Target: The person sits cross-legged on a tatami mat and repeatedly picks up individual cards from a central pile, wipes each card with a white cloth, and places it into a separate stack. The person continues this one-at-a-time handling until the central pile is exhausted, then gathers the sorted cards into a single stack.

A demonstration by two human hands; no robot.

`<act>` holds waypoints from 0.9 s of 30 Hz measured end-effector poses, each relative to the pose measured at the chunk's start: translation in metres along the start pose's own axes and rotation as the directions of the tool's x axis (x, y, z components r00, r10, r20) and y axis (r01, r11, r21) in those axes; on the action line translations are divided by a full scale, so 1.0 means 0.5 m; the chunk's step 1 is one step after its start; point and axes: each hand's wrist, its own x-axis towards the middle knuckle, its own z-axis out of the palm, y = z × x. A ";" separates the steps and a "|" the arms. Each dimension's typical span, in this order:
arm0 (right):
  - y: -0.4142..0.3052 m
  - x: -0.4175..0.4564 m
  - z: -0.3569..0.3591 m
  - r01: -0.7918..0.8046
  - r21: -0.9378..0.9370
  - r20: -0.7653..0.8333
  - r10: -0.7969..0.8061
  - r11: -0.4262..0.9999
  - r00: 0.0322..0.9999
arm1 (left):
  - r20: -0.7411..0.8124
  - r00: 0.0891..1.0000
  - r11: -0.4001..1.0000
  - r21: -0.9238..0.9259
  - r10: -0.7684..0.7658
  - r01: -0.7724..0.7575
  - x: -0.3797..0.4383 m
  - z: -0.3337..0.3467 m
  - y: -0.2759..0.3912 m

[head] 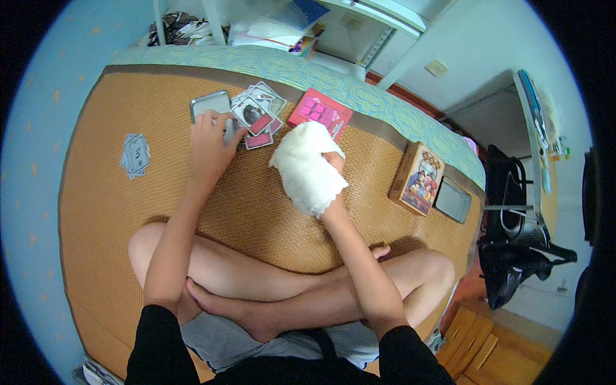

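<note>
My left hand reaches over the near part of a shallow metal tin, fingers and thumb apart. Its thumb tip is at the left edge of a loose, overlapping pile of printed cards; whether it touches them is unclear. A grey surface shows between thumb and fingers. Bunched in my right hand is a white cloth, which hides most of the fingers. Just beyond the cloth lies a red box with pink artwork, its near corner partly covered.
A smaller card stack lies left on the woven mat. To the right stand an illustrated box and another shallow metal tin. My crossed legs occupy the near side. A patterned wall rises at left.
</note>
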 end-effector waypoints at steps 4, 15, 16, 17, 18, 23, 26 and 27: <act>0.007 -0.009 0.034 0.148 -0.368 -0.043 -0.175 0.918 0.984 | 0.001 0.992 0.992 0.040 -0.124 0.123 -0.002 -0.017 -0.038; -0.013 -0.001 0.025 -0.057 0.168 0.035 0.052 0.984 0.998 | 0.154 0.963 0.968 0.160 -0.220 0.195 -0.013 -0.030 -0.086; -0.015 -0.001 0.021 -0.096 0.267 0.052 0.085 0.959 0.995 | 0.164 0.960 0.970 0.131 -0.226 0.206 -0.014 -0.029 -0.089; -0.017 -0.003 0.016 -0.093 0.290 0.088 0.070 0.953 0.994 | 0.174 0.957 0.971 0.102 -0.232 0.217 -0.015 -0.026 -0.091; -0.022 -0.004 0.022 -0.095 0.311 0.129 0.057 0.946 0.990 | 0.176 0.937 0.954 0.051 -0.301 0.297 -0.015 -0.021 -0.095; -0.027 -0.030 0.078 0.175 -0.442 0.030 -0.181 0.880 0.983 | 0.237 0.844 0.773 -0.338 -0.482 0.537 -0.053 0.035 -0.230; -0.005 -0.014 0.019 0.167 -0.203 0.096 -0.150 0.965 0.984 | 0.309 0.775 0.584 -0.520 -0.552 0.623 -0.042 0.028 -0.214; 0.000 -0.010 0.007 0.094 -0.054 0.099 -0.089 0.994 0.991 | 0.342 0.734 0.479 -0.585 -0.587 0.655 -0.038 0.010 -0.185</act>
